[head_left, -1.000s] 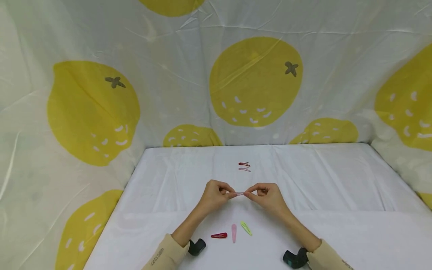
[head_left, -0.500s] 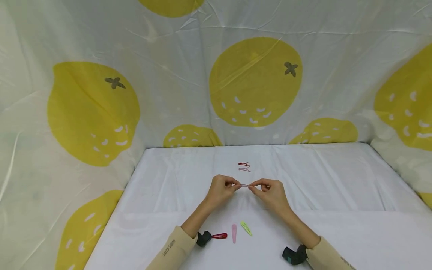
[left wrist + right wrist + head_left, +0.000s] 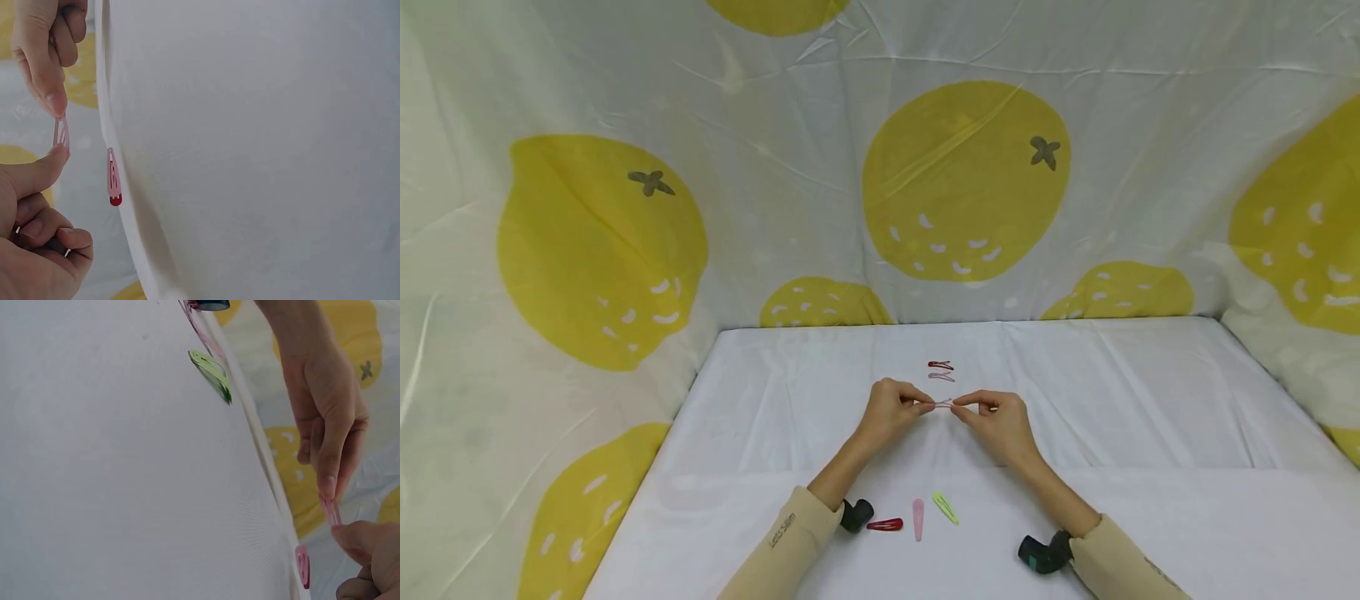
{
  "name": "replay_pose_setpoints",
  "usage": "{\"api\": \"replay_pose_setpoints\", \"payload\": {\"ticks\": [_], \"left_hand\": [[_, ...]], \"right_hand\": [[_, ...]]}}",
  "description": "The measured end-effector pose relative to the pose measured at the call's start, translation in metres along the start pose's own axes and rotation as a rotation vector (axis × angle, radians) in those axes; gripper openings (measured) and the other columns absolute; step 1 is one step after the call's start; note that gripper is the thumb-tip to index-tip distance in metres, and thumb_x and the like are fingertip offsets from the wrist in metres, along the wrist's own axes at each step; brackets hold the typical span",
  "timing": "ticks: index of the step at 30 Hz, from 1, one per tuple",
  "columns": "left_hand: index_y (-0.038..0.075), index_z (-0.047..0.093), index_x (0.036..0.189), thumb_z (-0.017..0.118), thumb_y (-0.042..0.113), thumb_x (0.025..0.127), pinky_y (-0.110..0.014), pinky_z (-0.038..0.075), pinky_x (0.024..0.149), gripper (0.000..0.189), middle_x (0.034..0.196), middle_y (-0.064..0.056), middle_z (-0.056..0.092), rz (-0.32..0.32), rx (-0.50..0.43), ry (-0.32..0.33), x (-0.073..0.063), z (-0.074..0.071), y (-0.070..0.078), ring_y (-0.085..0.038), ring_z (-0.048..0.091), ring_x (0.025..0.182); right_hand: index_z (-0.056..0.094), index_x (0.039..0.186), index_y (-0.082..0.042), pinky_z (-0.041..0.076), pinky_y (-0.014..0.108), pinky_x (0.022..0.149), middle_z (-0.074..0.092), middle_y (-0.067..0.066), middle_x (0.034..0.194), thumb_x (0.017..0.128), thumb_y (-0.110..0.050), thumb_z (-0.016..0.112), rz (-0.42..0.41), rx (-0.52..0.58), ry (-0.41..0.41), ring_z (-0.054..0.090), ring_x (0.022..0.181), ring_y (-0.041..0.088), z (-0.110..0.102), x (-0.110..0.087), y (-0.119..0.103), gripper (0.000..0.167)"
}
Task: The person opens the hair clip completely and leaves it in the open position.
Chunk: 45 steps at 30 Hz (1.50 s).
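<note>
A pink snap hair clip is held level between both hands, above the middle of the table. My left hand pinches its left end between thumb and finger. At the other end, my right hand has thumb and fingertip on the prongs, which look spread apart in the head view. Both wrist views show the hair clip bridging the two hands, its ends hidden by fingertips. Just beyond, a red hair clip and another pink hair clip lie with prongs spread.
Nearer the body lie a dark red hair clip, a pink one and a yellow-green one, looking flat. The white-covered table backs onto a lemon-print curtain. Black wrist cameras hang under the sleeves.
Both hands have moved farther from the body, carrying the pink hair clip towards the two far clips. Its prongs, close together half a second ago, now look spread apart.
</note>
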<state>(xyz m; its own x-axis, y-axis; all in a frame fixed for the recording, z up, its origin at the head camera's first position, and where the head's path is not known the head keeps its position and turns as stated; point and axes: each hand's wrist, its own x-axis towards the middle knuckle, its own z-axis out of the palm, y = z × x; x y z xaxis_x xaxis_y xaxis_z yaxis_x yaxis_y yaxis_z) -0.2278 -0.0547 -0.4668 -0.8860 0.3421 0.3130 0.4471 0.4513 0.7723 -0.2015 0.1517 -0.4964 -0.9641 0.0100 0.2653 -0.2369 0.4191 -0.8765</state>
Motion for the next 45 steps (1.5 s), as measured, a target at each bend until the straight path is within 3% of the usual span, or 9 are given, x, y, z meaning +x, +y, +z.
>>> {"api": "replay_pose_setpoints", "payload": {"ticks": [7, 11, 19, 24, 45], "left_hand": [[-0.002, 0.083, 0.087, 0.082, 0.001, 0.086, -0.018, 0.025, 0.052, 0.004, 0.054, 0.003, 0.042, -0.079, -0.018, -0.037, 0.012, 0.001, -0.006, -0.004, 0.032, 0.053], [-0.001, 0.083, 0.09, 0.079, 0.002, 0.088, -0.019, 0.026, 0.052, 0.005, 0.052, 0.006, 0.036, -0.128, -0.008, -0.054, 0.018, 0.003, -0.013, -0.006, 0.031, 0.052], [-0.003, 0.082, 0.088, 0.078, -0.002, 0.088, -0.018, 0.029, 0.053, 0.005, 0.06, 0.003, 0.053, -0.15, 0.039, -0.046, 0.033, 0.012, -0.019, -0.006, 0.038, 0.057], [-0.002, 0.082, 0.084, 0.079, -0.001, 0.086, -0.017, 0.029, 0.052, 0.004, 0.059, 0.003, 0.052, -0.173, 0.072, -0.044, 0.041, 0.014, -0.024, -0.006, 0.04, 0.056], [0.0, 0.083, 0.086, 0.084, 0.004, 0.084, -0.018, 0.035, 0.056, 0.004, 0.072, -0.009, 0.071, -0.225, 0.083, -0.057, 0.048, 0.013, -0.029, -0.007, 0.045, 0.063]], "right_hand": [[0.084, 0.085, -0.011, 0.023, 0.019, 0.05, 0.033, -0.006, 0.053, 0.085, -0.015, 0.086, 0.019, 0.014, 0.024, 0.027, 0.049, 0.002, 0.004, 0.01, 0.006, 0.004], [0.084, 0.087, -0.01, 0.024, 0.02, 0.051, 0.036, -0.006, 0.053, 0.087, -0.015, 0.084, 0.063, 0.008, 0.022, 0.03, 0.05, 0.003, 0.008, 0.016, 0.011, 0.005], [0.083, 0.089, -0.005, 0.024, 0.02, 0.05, 0.036, -0.007, 0.05, 0.088, -0.01, 0.081, 0.084, -0.023, 0.057, 0.029, 0.047, 0.002, 0.011, 0.026, 0.022, 0.005], [0.084, 0.089, -0.005, 0.025, 0.021, 0.051, 0.038, -0.008, 0.05, 0.086, -0.009, 0.081, 0.078, -0.051, 0.059, 0.03, 0.048, 0.002, 0.011, 0.029, 0.022, 0.005], [0.084, 0.089, -0.004, 0.027, 0.021, 0.049, 0.045, -0.007, 0.051, 0.086, -0.011, 0.082, 0.045, -0.102, 0.036, 0.035, 0.048, 0.003, 0.013, 0.037, 0.023, 0.007]]}}
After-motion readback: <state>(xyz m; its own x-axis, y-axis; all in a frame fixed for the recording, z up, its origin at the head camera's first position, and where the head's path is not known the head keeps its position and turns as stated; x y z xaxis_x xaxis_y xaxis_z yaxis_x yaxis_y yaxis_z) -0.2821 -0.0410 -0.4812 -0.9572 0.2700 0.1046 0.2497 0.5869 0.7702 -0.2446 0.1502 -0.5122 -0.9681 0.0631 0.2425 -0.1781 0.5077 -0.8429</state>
